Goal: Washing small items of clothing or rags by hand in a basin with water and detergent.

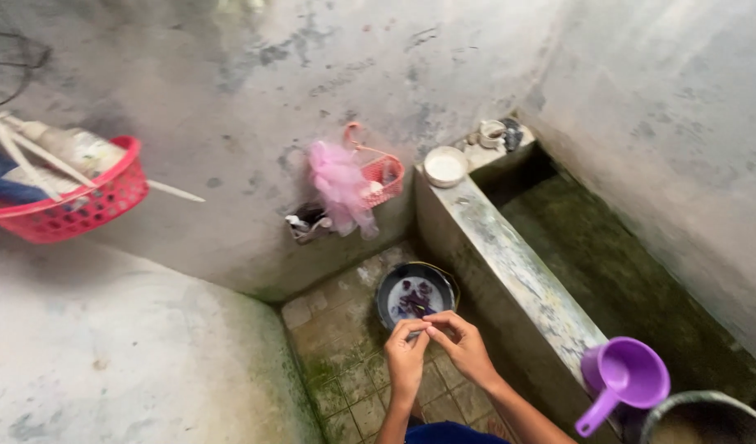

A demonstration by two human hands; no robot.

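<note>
My left hand (406, 355) and my right hand (462, 343) meet fingertip to fingertip just above the near rim of a dark round basin (389, 289) on the tiled floor. Together they pinch a small dark piece (428, 326), too small to identify. Inside the basin lies a pale plate with several small purple pieces (414, 294). Both forearms come up from the bottom edge of the view.
A concrete water trough (509, 263) runs along the right, with a purple dipper (624, 378) and a white bowl (445, 166) on its ledge. A small red basket with a pink mesh sponge (342, 187) hangs on the wall. A red basket (82, 201) sits at left; a grey bucket rim (707, 411) at bottom right.
</note>
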